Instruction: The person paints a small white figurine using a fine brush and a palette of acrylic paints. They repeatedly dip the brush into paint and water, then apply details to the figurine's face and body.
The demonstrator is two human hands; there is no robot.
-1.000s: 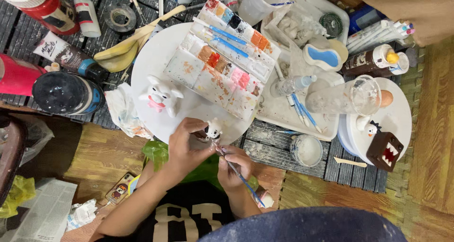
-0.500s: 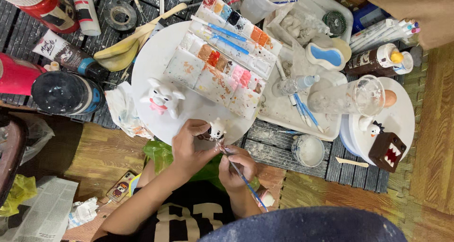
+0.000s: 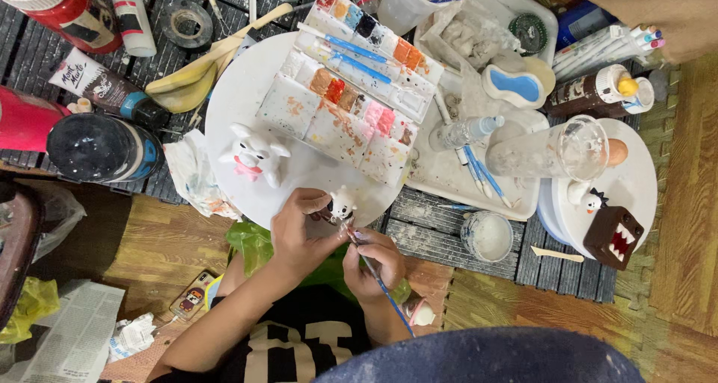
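My left hand [image 3: 295, 233] pinches a small white figurine with black marks [image 3: 342, 202] at the near edge of a round white board [image 3: 239, 91]. Just right of it, my right hand [image 3: 374, 267] grips a thin blue-handled paintbrush [image 3: 387, 292], whose tip touches the figurine's underside. A larger white animal figure with a pink bow [image 3: 254, 157] stands on the board to the left. Behind it lies an open paint palette [image 3: 351, 84] with orange, red and pink stains.
A white tray [image 3: 441, 170] with brushes and a clear glass cup [image 3: 550, 151] lies to the right. Beyond it a brown toothy figurine [image 3: 612, 237] stands on a plate. A small water cup [image 3: 486, 235], a black can [image 3: 101, 147] and paint bottles [image 3: 56, 9] crowd the slatted table.
Both hands stay on the small figurine and brush, with only slight shifts of the fingers. The view has drifted a little.
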